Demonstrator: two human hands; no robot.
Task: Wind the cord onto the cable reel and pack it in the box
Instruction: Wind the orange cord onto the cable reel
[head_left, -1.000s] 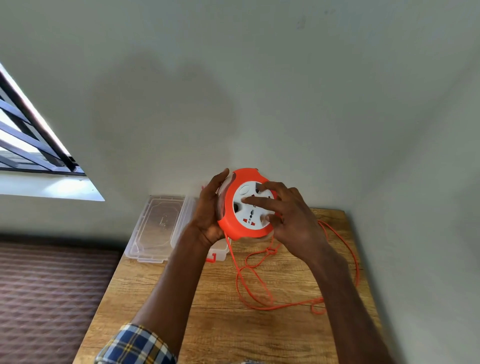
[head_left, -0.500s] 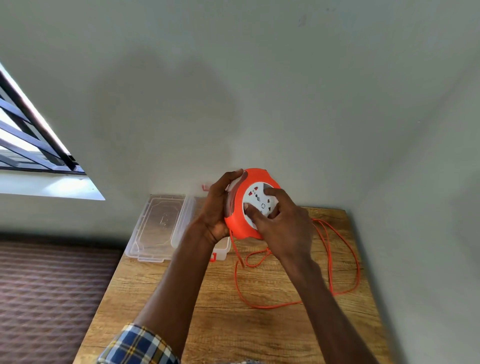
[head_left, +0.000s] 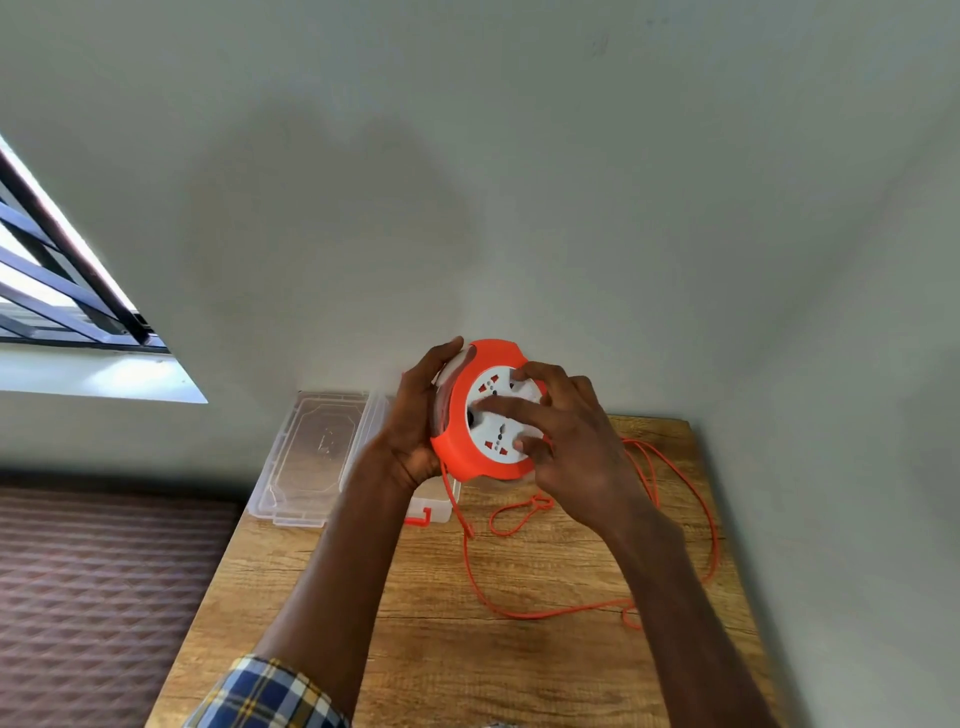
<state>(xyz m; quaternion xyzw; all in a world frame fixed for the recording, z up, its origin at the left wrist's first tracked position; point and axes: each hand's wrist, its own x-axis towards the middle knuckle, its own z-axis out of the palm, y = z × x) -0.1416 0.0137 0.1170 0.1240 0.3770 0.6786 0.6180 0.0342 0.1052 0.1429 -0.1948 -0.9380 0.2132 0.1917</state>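
The winding is under way but a good deal of it looks left to do. The cable reel (head_left: 485, 410), orange-rimmed with a white socket face, is held up off the wooden table (head_left: 545, 649), tilted so its face turns toward the camera. The left hand (head_left: 415, 415) grips it from behind, fingers curled round the rim and thumb over the top edge. The right hand (head_left: 566, 436) lies on the socket face with fingers spread and bent, their tips pressing on the white disc (which I take to be the part that turns to draw the cord in). A long run of orange cord (head_left: 545, 608) hangs from the bottom of the reel and trails in loose loops across the table, toward the right edge. The clear plastic box (head_left: 431, 506) sits open behind the left forearm, its lid (head_left: 311, 457) laid flat just beside it. Packing is not yet begun.
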